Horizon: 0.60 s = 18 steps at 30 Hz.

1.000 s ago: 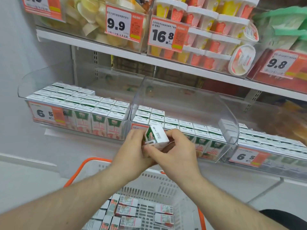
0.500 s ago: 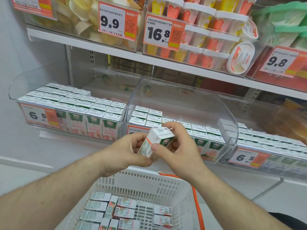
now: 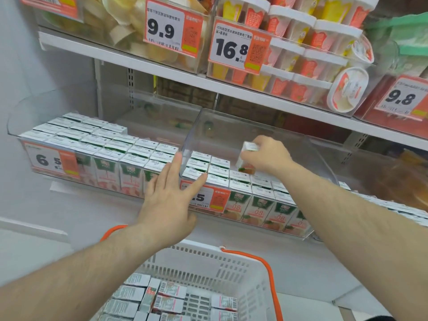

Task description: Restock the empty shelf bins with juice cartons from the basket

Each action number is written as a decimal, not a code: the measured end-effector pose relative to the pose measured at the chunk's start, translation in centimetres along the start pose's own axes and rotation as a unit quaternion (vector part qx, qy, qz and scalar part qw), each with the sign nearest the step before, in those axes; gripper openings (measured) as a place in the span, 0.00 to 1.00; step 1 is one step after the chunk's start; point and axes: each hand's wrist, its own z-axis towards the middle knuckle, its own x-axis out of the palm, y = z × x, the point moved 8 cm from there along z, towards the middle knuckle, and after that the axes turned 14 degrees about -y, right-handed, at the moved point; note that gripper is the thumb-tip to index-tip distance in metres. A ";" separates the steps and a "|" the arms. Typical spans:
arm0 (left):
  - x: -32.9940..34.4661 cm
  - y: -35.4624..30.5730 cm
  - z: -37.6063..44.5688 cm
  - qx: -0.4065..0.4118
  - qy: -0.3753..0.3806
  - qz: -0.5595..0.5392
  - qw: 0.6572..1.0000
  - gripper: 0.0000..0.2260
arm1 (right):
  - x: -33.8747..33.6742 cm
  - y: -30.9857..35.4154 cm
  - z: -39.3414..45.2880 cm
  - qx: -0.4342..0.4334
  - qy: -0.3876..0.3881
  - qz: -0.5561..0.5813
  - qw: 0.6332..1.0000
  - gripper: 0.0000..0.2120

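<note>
A: Lowering one juice carton (image 3: 246, 158) into the middle bin (image 3: 289, 144) now, the right hand (image 3: 266, 156) has it pinched by the top, fingers wrapped round it, its base touching or just above the rows already packed there. Half a second ago both hands were turning that carton together in front of the bin; now they have split.

B: And the left hand (image 3: 166, 205)?

A: Flat and open, fingers spread, holding nothing. It rests near the clear divider (image 3: 185, 144) between the left bin (image 3: 69, 144) and the middle one (whether it presses on the front lip or only hovers, I cannot tell).

B: So what does that mean for the job?

A: My judgement: this carton is about to be seated behind the front rows, and the back of the middle bin is bare, so plenty of filling remains. The basket (image 3: 208, 258) below holds more cartons lying flat.

B: Anything you can't make out?

A: The slot under the carton is hidden by the hand. The right-hand bin is cut off at the frame edge, and the basket's near end too, so I cannot count what is left.
</note>
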 end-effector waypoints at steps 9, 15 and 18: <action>0.1 0.0 -0.1 -0.003 -0.010 -0.030 0.999 0.38 | 5.3 -0.3 -0.6 0.119 0.221 0.108 0.962 0.10; 0.3 -0.2 0.0 -0.010 -0.007 -0.030 0.999 0.37 | 6.0 -1.1 0.4 0.129 0.237 0.082 0.959 0.06; 0.4 -0.2 0.0 -0.011 -0.006 -0.026 1.000 0.37 | 6.3 -1.3 0.6 0.134 0.234 0.066 0.961 0.12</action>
